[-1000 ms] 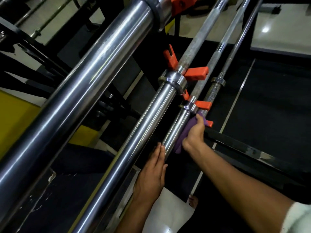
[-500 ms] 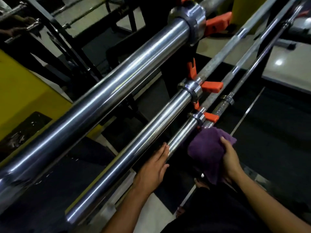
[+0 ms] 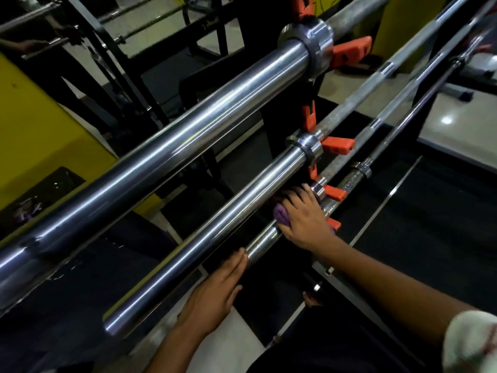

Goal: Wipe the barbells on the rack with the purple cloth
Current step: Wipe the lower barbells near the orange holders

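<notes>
Purple cloth (image 3: 281, 217) no longer hanging loose beside the bars; now bunched under right hand (image 3: 305, 219), fingers curled over it on the third barbell (image 3: 262, 242) (shiny, round steel). Left hand (image 3: 217, 289) flat, fingers straight, touching that sleeve's end. Orange hooks (image 3: 337, 145) nearby.

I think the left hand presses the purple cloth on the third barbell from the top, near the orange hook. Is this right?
Not the left hand. The head view shows the right hand pressing the purple cloth on that barbell, near the orange hook. The left hand lies flat at the sleeve's end.
</notes>
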